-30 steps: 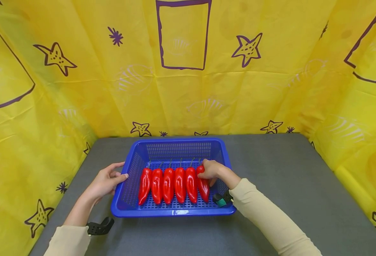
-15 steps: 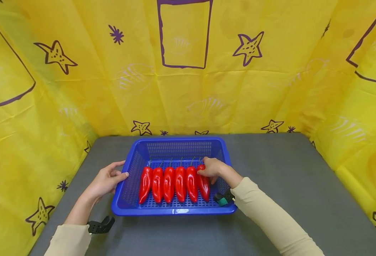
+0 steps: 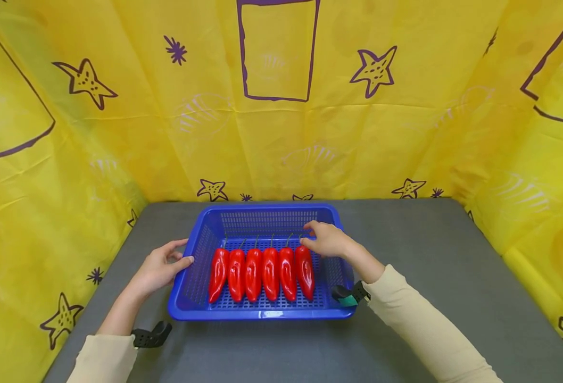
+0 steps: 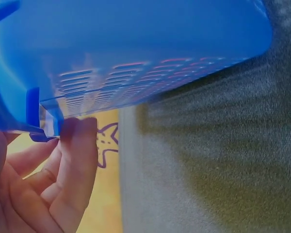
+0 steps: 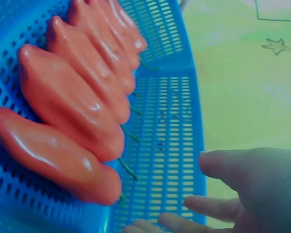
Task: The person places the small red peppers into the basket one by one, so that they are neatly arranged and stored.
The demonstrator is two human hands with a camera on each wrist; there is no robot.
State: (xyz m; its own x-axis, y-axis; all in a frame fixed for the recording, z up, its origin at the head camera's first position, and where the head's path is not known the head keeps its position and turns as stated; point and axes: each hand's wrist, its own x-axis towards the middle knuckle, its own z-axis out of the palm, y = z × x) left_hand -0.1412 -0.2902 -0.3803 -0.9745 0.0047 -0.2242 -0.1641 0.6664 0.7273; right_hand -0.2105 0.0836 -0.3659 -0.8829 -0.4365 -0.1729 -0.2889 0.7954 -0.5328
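A blue perforated basket [image 3: 262, 315] stands on the table, with several red chili peppers [image 3: 254, 274] lying side by side in a row inside it, their green stems toward the back. At the basket's left rim my left hand [image 3: 160, 268] grips the edge, thumb over the top and fingers beneath, as the left wrist view also shows. Above the stem end of the rightmost pepper [image 3: 304, 272] hovers my right hand [image 3: 328, 240], fingers apart and holding nothing. In the right wrist view that hand [image 5: 252, 194] is separate from the nearest pepper [image 5: 58, 160].
A grey table surface [image 3: 420, 276] extends on both sides of the basket. Yellow cloth [image 3: 272, 149] printed with starfish hangs behind and along both sides. Each wrist wears a black strap [image 3: 152, 336].
My right hand has let go of the rightmost pepper and lifted up, slightly back and to the right. The left hand keeps its grip on the basket rim.
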